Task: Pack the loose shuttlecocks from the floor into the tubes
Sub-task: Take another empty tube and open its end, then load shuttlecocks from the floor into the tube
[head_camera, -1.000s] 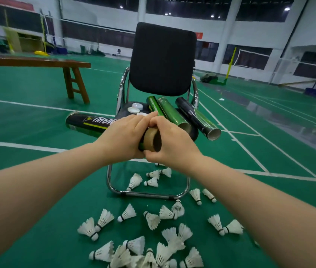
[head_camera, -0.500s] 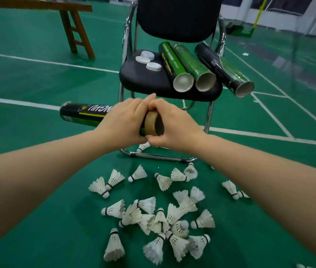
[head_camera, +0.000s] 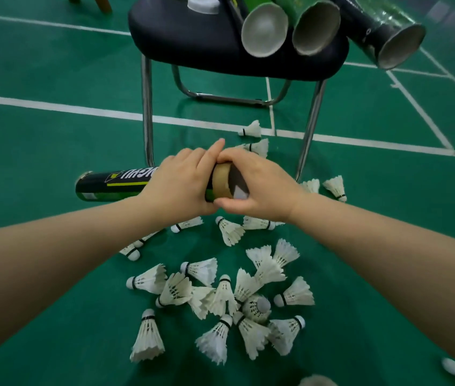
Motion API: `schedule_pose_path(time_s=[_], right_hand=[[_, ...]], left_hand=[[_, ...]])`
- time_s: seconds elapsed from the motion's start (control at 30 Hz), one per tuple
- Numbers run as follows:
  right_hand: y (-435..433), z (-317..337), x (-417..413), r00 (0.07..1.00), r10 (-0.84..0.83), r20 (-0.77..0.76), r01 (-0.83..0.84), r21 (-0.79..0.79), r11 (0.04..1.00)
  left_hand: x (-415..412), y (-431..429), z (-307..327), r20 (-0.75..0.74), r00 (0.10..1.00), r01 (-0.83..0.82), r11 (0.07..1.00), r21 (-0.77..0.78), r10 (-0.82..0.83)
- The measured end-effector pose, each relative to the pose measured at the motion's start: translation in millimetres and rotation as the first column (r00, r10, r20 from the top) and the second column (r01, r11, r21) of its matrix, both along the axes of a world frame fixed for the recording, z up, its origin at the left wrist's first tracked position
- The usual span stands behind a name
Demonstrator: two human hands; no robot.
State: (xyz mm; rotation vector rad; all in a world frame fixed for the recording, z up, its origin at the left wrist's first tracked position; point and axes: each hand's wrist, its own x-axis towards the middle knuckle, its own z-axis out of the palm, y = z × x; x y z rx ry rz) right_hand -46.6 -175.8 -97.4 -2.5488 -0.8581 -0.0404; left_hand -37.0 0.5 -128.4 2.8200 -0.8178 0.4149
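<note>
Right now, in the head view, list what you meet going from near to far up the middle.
Pile of loose shuttlecocks, black tube held by left hand and right hand, white floor line, chair seat, open tubes on it.

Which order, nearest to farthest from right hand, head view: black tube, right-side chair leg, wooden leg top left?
1. black tube: right hand grips its mouth.
2. right-side chair leg: just beyond.
3. wooden leg: far, top left.

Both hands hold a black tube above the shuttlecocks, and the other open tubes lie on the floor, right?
No: in the head view the open tubes lie on the chair seat, not the floor. Left hand and right hand hold the black tube above the shuttlecocks.
</note>
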Motion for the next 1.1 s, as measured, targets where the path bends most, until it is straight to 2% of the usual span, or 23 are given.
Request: schedule_pose_path(time_s=[0.13,0.4,0.47,0.57,0.63,0.7,0.8,0.87,0.97,1.1], right_hand=[[-15,-23,11,0.998,-0.038,-0.057,0.041,0.047,0.998],[-40,-55,25,0.984,-0.055,-0.172,0.072,0.095,0.993],[-49,-63,31,0.972,-0.137,-0.189,0.165,0.14,0.976],[-66,-74,45,0.924,-0.323,-0.205,0.367,0.234,0.9],[-80,-84,53,0.869,-0.441,-0.222,0.478,0.154,0.865],[-91,-101,58,0.828,-0.501,-0.251,0.516,-0.006,0.857],[-101,-129,58,0.828,-0.48,-0.289,0.405,-0.282,0.87],[-108,-145,60,0.835,-0.473,-0.28,0.33,-0.432,0.839],[-121,-161,69,0.78,-0.558,-0.284,0.354,-0.535,0.767],[-132,-179,69,0.679,-0.666,-0.308,0.419,-0.583,0.696]], left_hand=[[8,-16,-18,-0.105,0.994,-0.044,0.998,-0.035,0.04],[24,-37,-48,-0.192,0.979,-0.068,0.997,0.037,0.074],[28,-38,-54,-0.227,0.969,-0.091,0.994,0.057,0.101],[33,-34,-62,-0.256,0.956,-0.123,0.989,0.082,0.14],[33,-31,-68,-0.264,0.953,-0.128,0.986,0.102,0.151],[32,-29,-74,-0.283,0.947,-0.124,0.984,0.125,0.155],[32,-28,-81,-0.3,0.942,-0.113,0.983,0.147,0.153],[33,-28,-84,-0.305,0.94,-0.11,0.983,0.149,0.151],[35,-30,-86,-0.307,0.939,-0.116,0.982,0.149,0.157],[39,-33,-91,-0.305,0.935,-0.141,0.98,0.144,0.179]])
